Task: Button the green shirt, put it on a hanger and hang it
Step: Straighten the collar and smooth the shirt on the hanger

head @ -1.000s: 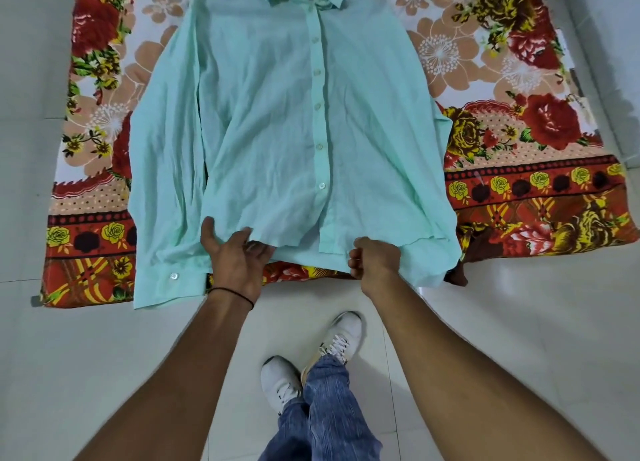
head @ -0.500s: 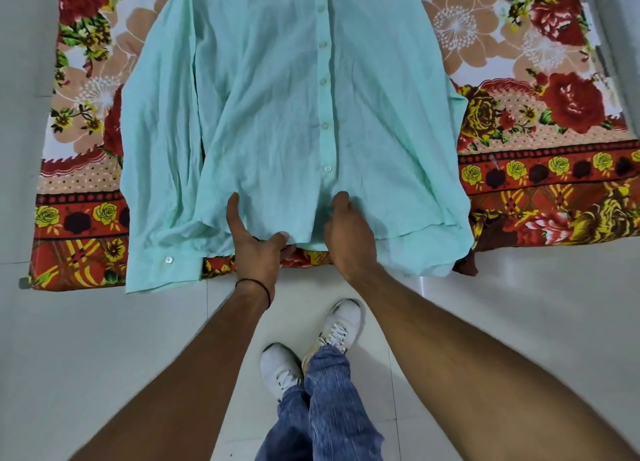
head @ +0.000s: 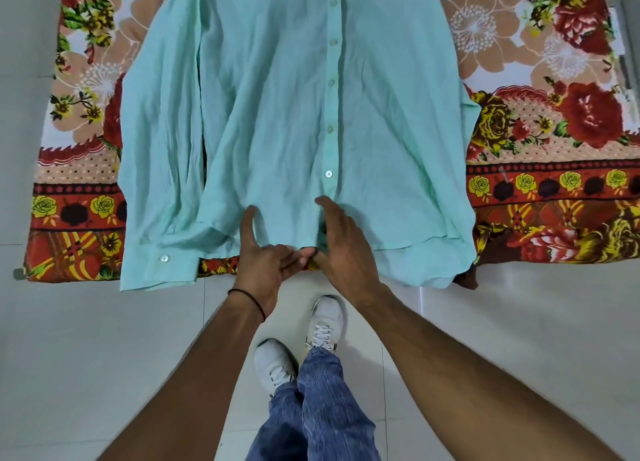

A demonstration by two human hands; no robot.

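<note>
**Both hands at the hem of the buttoned shirt**

The green shirt [head: 284, 121] lies flat, front up, across the middle and upper part of the frame on a floral cloth [head: 554, 114] spread over the tiled floor [head: 86, 356]. Its placket runs down right of centre with the visible buttons [head: 328, 174] done up; the collar is cut off by the top edge. One sleeve lies along the left side, its cuff [head: 161, 270] reaching past the cloth's lower edge onto the tiles.

At the hem, lower centre, the left hand [head: 265, 263] has its index finger stretched up flat on the fabric while the other fingers curl around the hem edge — a light pinch on the shirt. A dark band circles that wrist. The right hand [head: 341, 242] lies palm down, fingers loosely spread, on the hem just below the lowest button; whether it grips any cloth underneath cannot be told.

White shoes [head: 325, 322] and blue trousers show at the bottom centre.
</note>
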